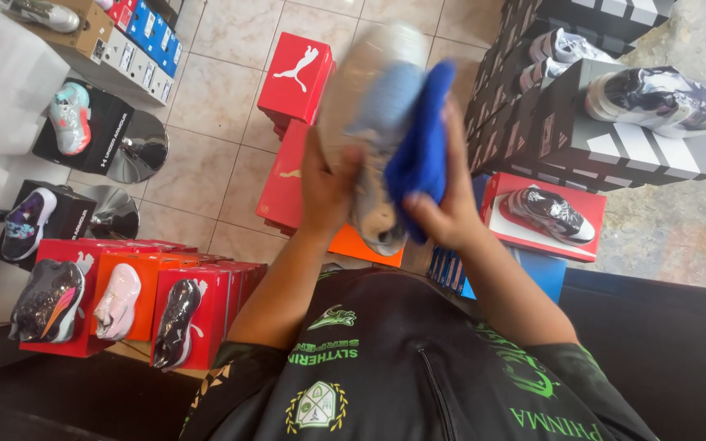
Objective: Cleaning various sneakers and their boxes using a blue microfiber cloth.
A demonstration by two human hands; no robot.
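My left hand (326,186) grips a light grey and beige sneaker (372,90), held up in front of my chest and blurred by motion. My right hand (451,208) clutches a bright blue cloth (420,151) and presses it against the sneaker's right side. The two hands are close together, with the sneaker between them. The cloth and my fingers hide part of the sneaker.
Red shoe boxes (296,77) lie on the tiled floor behind the hands. At the left, sneakers (118,300) stand on red, orange and black boxes. At the right are stacked black boxes (614,147) with a silver sneaker (662,100) on top, and a dark sneaker (551,214) in an open red box.
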